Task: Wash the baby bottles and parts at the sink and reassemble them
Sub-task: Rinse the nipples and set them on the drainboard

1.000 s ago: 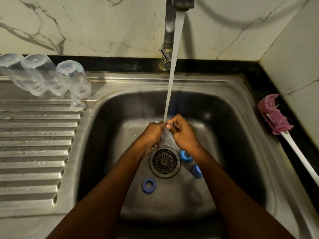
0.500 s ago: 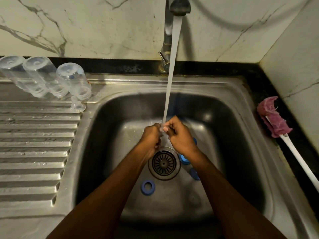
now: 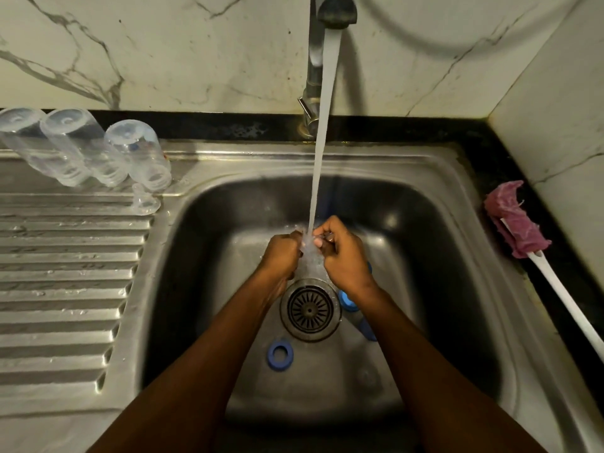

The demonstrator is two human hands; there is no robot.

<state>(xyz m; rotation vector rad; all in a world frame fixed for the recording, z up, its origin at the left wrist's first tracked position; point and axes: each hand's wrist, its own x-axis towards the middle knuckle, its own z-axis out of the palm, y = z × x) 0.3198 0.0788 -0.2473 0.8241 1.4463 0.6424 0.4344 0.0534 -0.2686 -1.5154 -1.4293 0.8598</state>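
The left hand [image 3: 282,256] and right hand [image 3: 343,256] meet under the water [image 3: 322,142] falling from the tap [image 3: 336,9], over the far edge of the drain [image 3: 310,308]. Both hands are curled, pinching a small clear part [image 3: 309,245] between their fingertips. The stream blurs it, so its shape cannot be told.

The walls of the sink [image 3: 425,165] stand well apart from the hands on the left, right and far sides. On its floor a blue ring [image 3: 279,354] lies just beside the drain's near-left edge, between the forearms. More rings [image 3: 346,300] sit just beside the right wrist, partly hidden.

Three bottles [image 3: 81,148] stand bases up at the far edge of the drainboard [image 3: 65,273]. A clear teat [image 3: 143,201] sits just beside the rightmost one, near the basin's rim. A brush [image 3: 516,223] lies on the dark surface [image 3: 490,148] right of the sink.
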